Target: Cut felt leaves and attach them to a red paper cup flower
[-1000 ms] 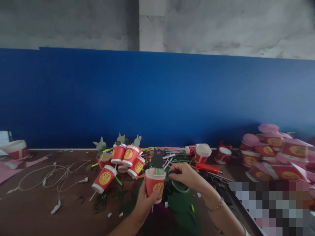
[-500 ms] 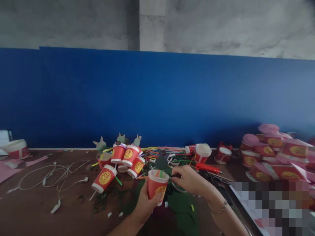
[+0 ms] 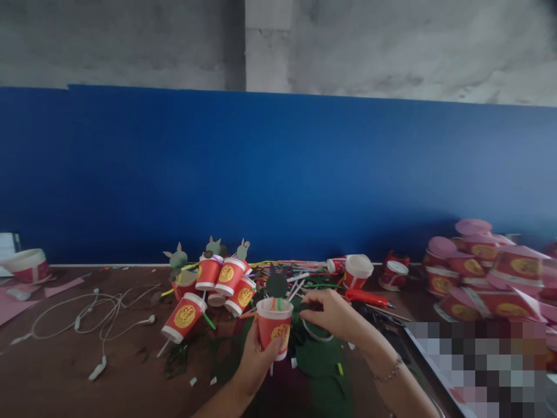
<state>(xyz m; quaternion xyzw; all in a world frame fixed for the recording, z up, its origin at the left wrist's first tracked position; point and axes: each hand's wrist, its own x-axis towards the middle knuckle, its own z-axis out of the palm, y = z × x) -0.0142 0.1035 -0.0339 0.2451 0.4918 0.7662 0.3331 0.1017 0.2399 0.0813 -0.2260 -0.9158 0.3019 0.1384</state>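
My left hand (image 3: 261,355) is wrapped round a red paper cup (image 3: 275,326) with a yellow print. Orange and green straw pieces (image 3: 278,303) show inside the cup's mouth. A dark round paper head with ears (image 3: 277,283) rises just behind the rim. To the right of the cup, apart from it, my right hand (image 3: 319,309) has its thumb and fingers bent close together; what they pinch, if anything, is too small to tell. Dark green paper (image 3: 324,366) lies below the hands.
Several red cups with rabbit heads (image 3: 183,317) are piled at left, near white earphones (image 3: 99,368). Straws (image 3: 300,270), an upright cup (image 3: 357,271) and a red cutter (image 3: 369,298) lie behind. Pink-topped cups (image 3: 474,267) are heaped at right.
The cup in my left hand has shifted slightly left and stands more upright. The dark paper head has moved left with it, and my right hand is now farther from the rim.
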